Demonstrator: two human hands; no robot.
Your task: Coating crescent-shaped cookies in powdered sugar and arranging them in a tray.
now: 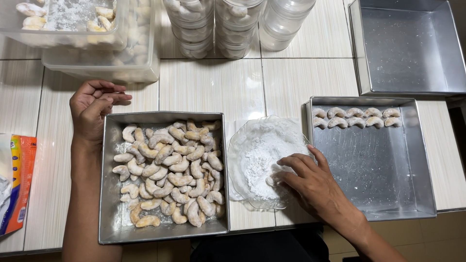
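Head view, looking down on a pale striped tabletop (208,87).

Right hand (310,182), lower centre-right of frame: reaching into a clear glass dish (242,145) of white powder (264,155); fingers curled loosely, fingertips pressing a small crescent cookie (272,180) into the powder. Whether the cookie is actually pinched or only touched: cannot tell.

Left hand (92,111), left of centre: resting at the upper left corner of a square metal pan (109,228), fingers half curled, holding nothing.

That pan, lower centre-left, is holding a heap of plain crescent cookies (170,170), tan, w/ a light dusting on the pan floor.

Second metal pan (422,194), right of the dish: carrying two short rows of coated cookies (357,117) along its top edge, rest of floor bare.

Third metal pan (359,53), upper right: sitting just above the second one.

Top centre: stacked clear round jars (286,24), some showing coated cookies inside. Upper left: clear plastic tubs (97,68) w/ powder and more cookies. Far left edge: an orange-and-white bag (19,184) lying flat, partly cut off by the frame.
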